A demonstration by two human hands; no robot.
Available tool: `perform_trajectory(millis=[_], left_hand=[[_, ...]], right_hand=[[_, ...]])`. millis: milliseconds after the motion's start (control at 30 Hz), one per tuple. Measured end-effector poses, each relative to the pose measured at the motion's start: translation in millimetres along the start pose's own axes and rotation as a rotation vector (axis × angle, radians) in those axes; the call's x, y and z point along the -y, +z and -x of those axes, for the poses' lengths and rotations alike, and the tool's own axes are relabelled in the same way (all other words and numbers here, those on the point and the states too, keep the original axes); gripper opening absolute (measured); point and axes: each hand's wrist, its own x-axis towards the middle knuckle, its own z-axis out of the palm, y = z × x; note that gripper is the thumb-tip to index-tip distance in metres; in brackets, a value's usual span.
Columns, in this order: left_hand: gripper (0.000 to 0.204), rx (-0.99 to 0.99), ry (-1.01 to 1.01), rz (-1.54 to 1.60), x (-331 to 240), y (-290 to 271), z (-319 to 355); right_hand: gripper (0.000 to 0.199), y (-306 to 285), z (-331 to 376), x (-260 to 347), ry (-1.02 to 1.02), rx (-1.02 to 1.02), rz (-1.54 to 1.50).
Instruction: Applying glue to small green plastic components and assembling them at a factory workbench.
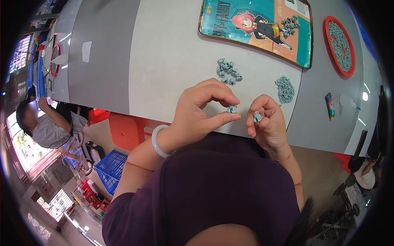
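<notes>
Grey-blue part (232,108) pinched in my left hand (201,110), another part (257,117) in my right hand (266,123), over white table (172,61) mid-frame; blue crate (110,168) lower left.

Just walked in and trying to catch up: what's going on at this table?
A person at a white table is handling small grey-blue parts. The left hand pinches one small part between thumb and forefinger, and the right hand holds another part close beside it. On the table just beyond lie a loose cluster of similar pieces and a smaller pile of tiny pieces. Farther off sit an illustrated tray with a few pieces and a red dish full of them.
</notes>
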Motion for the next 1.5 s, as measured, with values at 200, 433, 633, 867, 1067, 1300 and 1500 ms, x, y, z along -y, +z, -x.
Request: perform_trajectory(millis=[200, 433, 633, 867, 1067, 1300, 1500], left_hand=[[0.019, -0.025, -0.127, -0.224, 7, -14, 6], [0.017, -0.049, 0.021, -0.815, 29, -13, 3], [0.020, -0.066, 0.147, -0.860, 41, 4, -10], [0.024, -0.112, 0.048, -0.719, 26, -14, -19], [0.015, -0.074, 0.194, -0.866, 27, -31, -49], [0.012, -0.096, 0.180, -0.833, 36, -36, -49], [0.012, -0.181, -0.033, -0.432, 35, -42, -41]], right_hand=[[0.046, -6, 3, -3, 0.023, 0.026, -0.054], [0.018, -7, -22, -6, -0.367, -0.195, 1.012], [0.019, -10, -38, -9, -0.551, -0.279, 1.386], [0.022, -8, -38, -4, -0.585, -0.344, 1.320], [0.025, -8, -42, -11, -0.821, -0.088, 1.691], [0.024, -15, -41, -14, -0.763, -0.253, 1.519], [0.030, -5, -38, -27, -0.937, -0.044, 2.023]])
